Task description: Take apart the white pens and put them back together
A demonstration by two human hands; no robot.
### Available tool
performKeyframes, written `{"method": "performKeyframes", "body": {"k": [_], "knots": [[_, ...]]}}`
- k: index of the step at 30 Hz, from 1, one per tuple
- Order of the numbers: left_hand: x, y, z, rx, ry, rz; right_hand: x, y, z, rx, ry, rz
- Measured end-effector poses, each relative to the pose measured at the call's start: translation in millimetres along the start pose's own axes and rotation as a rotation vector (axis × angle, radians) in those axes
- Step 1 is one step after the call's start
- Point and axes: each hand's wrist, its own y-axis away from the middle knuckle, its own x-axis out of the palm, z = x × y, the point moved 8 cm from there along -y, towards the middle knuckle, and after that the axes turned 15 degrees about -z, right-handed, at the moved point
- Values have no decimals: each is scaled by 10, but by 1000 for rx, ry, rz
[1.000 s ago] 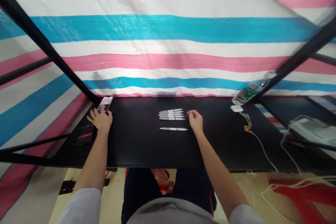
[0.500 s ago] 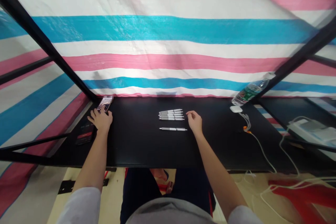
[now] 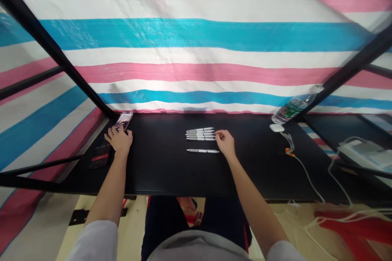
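Note:
Several white and grey pens (image 3: 200, 134) lie side by side in a close group on the black table (image 3: 159, 171). A single pen (image 3: 202, 151) lies apart, just nearer to me. My right hand (image 3: 226, 142) is at the right ends of the grouped pens, with thumb and forefinger pinched together at the end of one of them. My left hand (image 3: 120, 140) rests with fingers spread at the near end of a phone (image 3: 124, 119) at the back left. A second dark phone (image 3: 99, 159) lies beside my left forearm.
A water bottle (image 3: 294, 106) leans at the back right, near a white charger case (image 3: 277, 128) and white cables (image 3: 306, 177). Black frame bars rise at both sides. A white device (image 3: 364, 153) is at the far right, and striped sheeting hangs behind.
My right hand has moved slightly left, and its fingertips now meet the ends of the grouped pens. My left hand stays by the phone.

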Motion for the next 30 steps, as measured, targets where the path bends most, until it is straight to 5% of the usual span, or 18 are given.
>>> {"method": "performKeyframes", "body": {"k": [6, 21, 30], "knots": [[-6, 8, -17, 7, 19, 18, 58, 53, 104, -136, 20, 46], [18, 15, -9, 10, 30, 33, 137, 122, 130, -204, 23, 184], [-157, 10, -195, 84, 202, -37, 186, 137, 96, -229, 63, 222]]}}
